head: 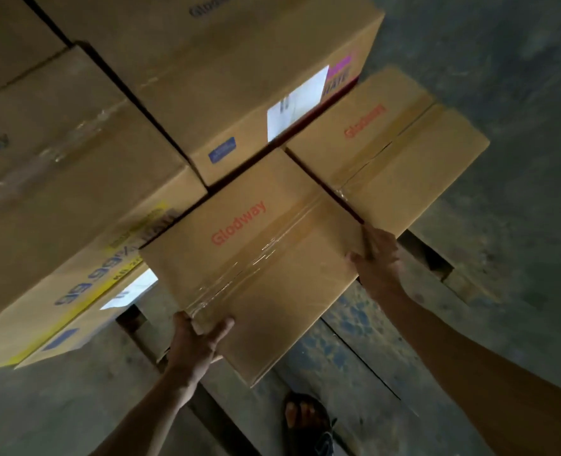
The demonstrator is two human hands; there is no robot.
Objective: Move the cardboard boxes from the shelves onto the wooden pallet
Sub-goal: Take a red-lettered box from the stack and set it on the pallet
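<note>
Both hands, left hand and right hand, grip opposite edges of a taped cardboard box, apparently lowering it onto the wooden pallet beneath them; next, seat it against the neighbouring box.

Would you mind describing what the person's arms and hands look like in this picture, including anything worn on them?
Both forearms are bare as far as the picture shows, with no sleeves in view. The left hand and right hand wear no gloves, and I see no watch, ring or wristband, though the dim, slightly blurred light could hide small items. Nothing is marked on either arm.
</note>
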